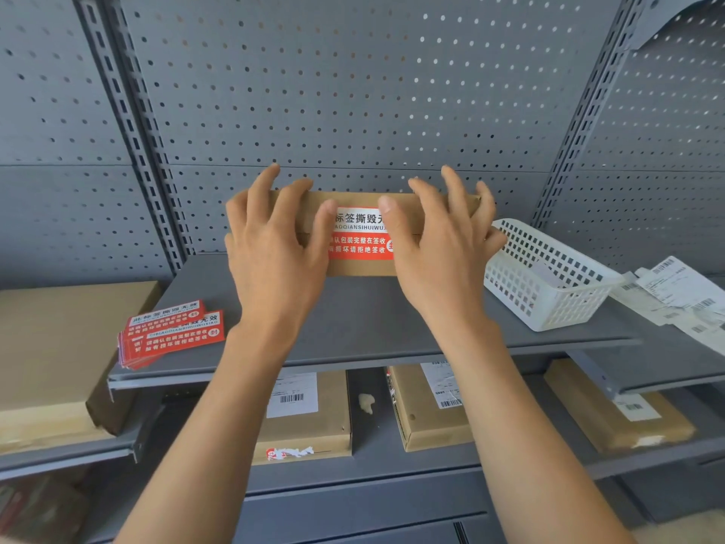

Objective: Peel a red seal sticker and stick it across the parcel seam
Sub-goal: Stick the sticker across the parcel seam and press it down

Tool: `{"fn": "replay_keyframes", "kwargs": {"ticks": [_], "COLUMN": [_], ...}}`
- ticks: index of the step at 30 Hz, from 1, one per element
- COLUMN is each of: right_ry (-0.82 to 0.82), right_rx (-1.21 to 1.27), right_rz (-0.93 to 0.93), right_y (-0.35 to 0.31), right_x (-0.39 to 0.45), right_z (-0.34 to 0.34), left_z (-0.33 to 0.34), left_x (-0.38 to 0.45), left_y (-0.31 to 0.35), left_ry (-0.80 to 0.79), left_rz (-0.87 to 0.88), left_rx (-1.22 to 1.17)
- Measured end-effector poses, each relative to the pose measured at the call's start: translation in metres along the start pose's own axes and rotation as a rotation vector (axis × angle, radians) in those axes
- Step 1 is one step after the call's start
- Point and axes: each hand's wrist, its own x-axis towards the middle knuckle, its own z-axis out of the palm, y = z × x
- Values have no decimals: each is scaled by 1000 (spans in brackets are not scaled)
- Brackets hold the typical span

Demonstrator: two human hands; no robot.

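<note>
A flat brown cardboard parcel lies on the grey shelf, close to the pegboard back wall. A red and white seal sticker sits on its top, over the seam and down the front edge. My left hand rests flat on the parcel's left part, thumb touching the sticker's left edge. My right hand lies spread on the right part, thumb pressing the sticker's right end. Both hands cover the sticker's ends. A stack of red seal stickers lies at the shelf's front left.
A white plastic mesh basket stands to the right of the parcel. Loose shipping labels lie at the far right. A large brown box sits at the left. Several labelled parcels lie on the shelf below.
</note>
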Motion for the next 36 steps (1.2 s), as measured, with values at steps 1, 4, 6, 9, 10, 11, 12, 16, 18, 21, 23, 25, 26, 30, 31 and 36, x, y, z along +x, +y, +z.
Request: {"fn": "replay_keyframes", "kwargs": {"ticks": [1, 4, 6, 9, 10, 11, 12, 16, 18, 21, 23, 25, 26, 30, 31, 36], "right_ry": [4, 30, 43, 66, 69, 69, 68, 85, 95, 96, 98, 91, 77, 21, 18, 11], "right_rx": [-24, -57, -74, -102, -101, -98, -95, -49, -22, 0, 8, 12, 1, -67, -76, -74], "right_rz": [13, 61, 85, 80, 73, 67, 61, 35, 24, 11, 3, 5, 7, 8, 6, -9], "right_y": [-4, -12, -14, -12, -11, -9, -8, -2, 0, 4, 6, 4, 2, -8, -9, -5], "right_x": [0, 0, -1, -1, -1, -1, -1, 0, 0, 1, 2, 2, 1, 1, 1, 5], "right_z": [1, 4, 7, 12, 13, 14, 14, 15, 15, 13, 11, 8, 7, 4, 4, 2], "left_z": [1, 5, 9, 12, 13, 13, 13, 13, 12, 10, 8, 6, 6, 4, 4, 4], "left_x": [0, 0, 1, 1, 1, 1, 1, 1, 1, 1, 2, 2, 2, 4, 4, 8], "left_y": [3, 11, 12, 10, 10, 9, 8, 7, 5, 2, 0, -1, 0, 5, 6, 4], "left_ry": [-5, -6, 10, 25, 28, 30, 31, 39, 42, 38, 33, 21, 13, -6, -9, -16], "left_rz": [-12, -45, -67, -82, -86, -90, -93, -81, -68, -38, -18, 3, 7, 13, 18, 69], "left_rx": [34, 97, 108, 108, 102, 96, 92, 80, 78, 69, 65, 70, 80, 165, 192, 267]}}
